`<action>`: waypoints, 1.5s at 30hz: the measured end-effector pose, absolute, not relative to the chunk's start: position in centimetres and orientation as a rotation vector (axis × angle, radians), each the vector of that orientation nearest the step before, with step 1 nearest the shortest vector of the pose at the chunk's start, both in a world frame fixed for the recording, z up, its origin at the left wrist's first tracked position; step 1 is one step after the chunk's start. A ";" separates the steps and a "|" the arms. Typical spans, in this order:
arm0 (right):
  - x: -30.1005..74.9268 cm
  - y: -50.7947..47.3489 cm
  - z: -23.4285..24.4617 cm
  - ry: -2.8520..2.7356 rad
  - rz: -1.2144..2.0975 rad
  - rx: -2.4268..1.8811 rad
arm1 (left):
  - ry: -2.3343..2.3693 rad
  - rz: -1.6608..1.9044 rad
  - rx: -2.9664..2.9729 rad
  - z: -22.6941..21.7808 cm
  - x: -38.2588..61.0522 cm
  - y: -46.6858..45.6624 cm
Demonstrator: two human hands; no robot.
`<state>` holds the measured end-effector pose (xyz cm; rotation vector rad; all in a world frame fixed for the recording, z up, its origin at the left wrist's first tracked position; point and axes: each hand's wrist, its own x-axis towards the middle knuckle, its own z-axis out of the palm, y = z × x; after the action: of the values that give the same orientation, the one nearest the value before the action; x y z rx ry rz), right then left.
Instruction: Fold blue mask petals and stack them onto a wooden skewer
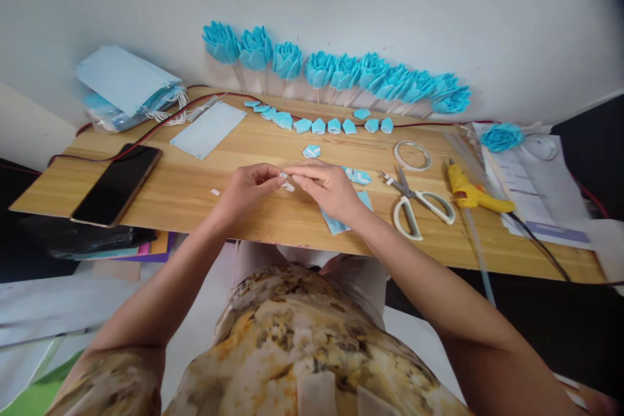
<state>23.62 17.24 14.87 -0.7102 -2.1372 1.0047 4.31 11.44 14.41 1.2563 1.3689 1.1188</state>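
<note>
Fingertips (273,183) of the left hand (246,190) are drawn together in a pinch, with a small white scrap (283,175) gripped between thumb and forefinger, low over the wooden tabletop (263,221). The right hand (331,187) is brought up against the same scrap, its thumb and forefinger nearly closed — whether the scrap is gripped there too or only touched cannot be told. Another white bit (288,187) is seen just below (held or lying loose, it is hard to say).

Most of the scrap's outline is covered by the fingers. A blue strip (336,224) is partly hidden under the right hand, and part of a blue-and-white piece (359,175) is blocked as well.

Open room is left toward the smartphone (117,185) — broken only by a white snippet (215,192). On the right, space is taken up by white-handled scissors (408,194) and a yellow glue gun (465,190). Beyond the hands, a folded blue pentagon (311,151) is placed. The tabletop's front edge is crossed by both forearms (190,266).
</note>
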 end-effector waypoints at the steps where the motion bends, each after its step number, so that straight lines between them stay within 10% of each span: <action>1: 23.6 17.3 14.7 -2.146 0.991 -0.718 | 1.346 1.120 1.222 14.5 4.4 11.4; 13: 23.7 17.3 14.4 -2.328 0.641 -0.734 | 1.342 1.164 1.133 14.4 4.4 11.9; 35: 30.0 17.1 15.9 -2.020 1.125 -1.019 | 1.865 0.829 1.761 15.5 -3.9 9.9; 45: 26.5 16.8 15.8 -2.607 0.720 -0.938 | 1.888 0.840 1.732 15.2 -3.6 9.6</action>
<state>26.46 16.84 15.75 -0.9383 -2.6070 0.7196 -3.62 9.62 15.23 1.7315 1.8880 0.8396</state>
